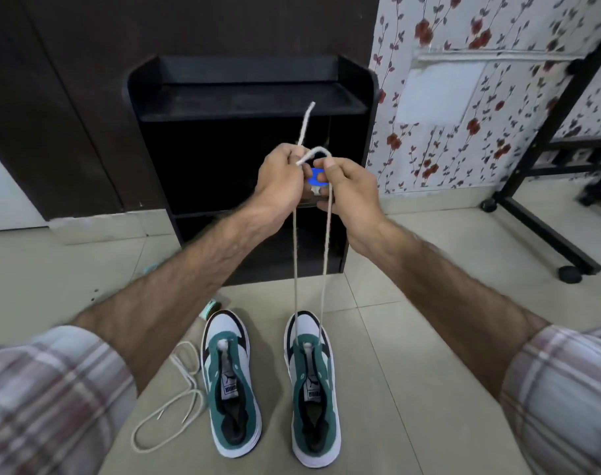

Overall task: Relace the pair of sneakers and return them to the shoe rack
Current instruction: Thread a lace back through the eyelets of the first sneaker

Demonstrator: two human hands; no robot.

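Both teal-and-white sneakers stand side by side on the tiled floor (412, 337), the right sneaker (312, 385) with its lace (295, 255) drawn up in two strands to the raised hands. The left hand (281, 181) and right hand (350, 193) each pinch a strand in curled fingers. A loose lace (169, 413) lies beside the left sneaker (231, 382); beyond stands the black shoe rack (251, 97) against a dark cabinet and floral wallpaper (463, 108).

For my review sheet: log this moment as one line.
hands: left, right hold lace ends raised | right sneaker: bottom eyelets threaded | left sneaker: unlaced, spare lace beside | rack: no sneakers
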